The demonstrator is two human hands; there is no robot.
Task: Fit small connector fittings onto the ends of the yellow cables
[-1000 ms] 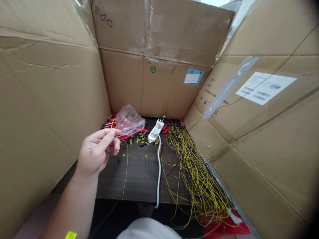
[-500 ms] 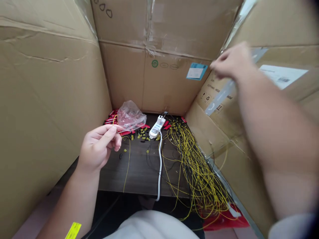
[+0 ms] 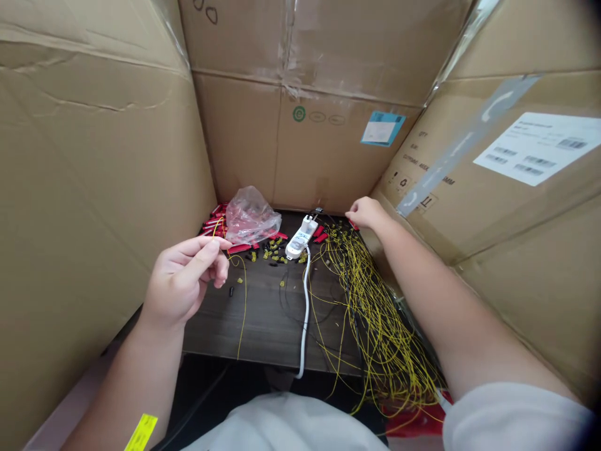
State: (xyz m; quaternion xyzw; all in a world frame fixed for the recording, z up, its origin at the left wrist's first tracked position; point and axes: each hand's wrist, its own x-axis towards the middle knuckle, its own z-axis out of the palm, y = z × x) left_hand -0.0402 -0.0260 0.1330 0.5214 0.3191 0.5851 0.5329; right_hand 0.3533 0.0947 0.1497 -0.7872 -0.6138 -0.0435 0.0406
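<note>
My left hand (image 3: 190, 272), held up at the left, pinches a thin yellow wire (image 3: 244, 300) between thumb and forefinger. One end loops above the fingers and the rest hangs down over the dark table. My right hand (image 3: 369, 213) is stretched to the back right corner, its fingers curled together. A small red piece (image 3: 354, 225) lies right under these fingertips; what they grip, if anything, is hidden. Just in front of that hand spreads a large tangle of yellow wires (image 3: 380, 313), running over the table's right front edge.
Tall cardboard walls (image 3: 347, 156) enclose the table (image 3: 267, 326) on three sides. A white power strip (image 3: 301, 238) with a white cable (image 3: 305, 313) lies mid-table. Left of it are a clear plastic bag (image 3: 251, 216), red pieces (image 3: 239, 248) and scattered small yellow and black parts (image 3: 272, 250).
My right hand has come down from in front of the right cardboard wall to the back right corner of the table. My left hand still pinches the wire. The view has shifted slightly.
</note>
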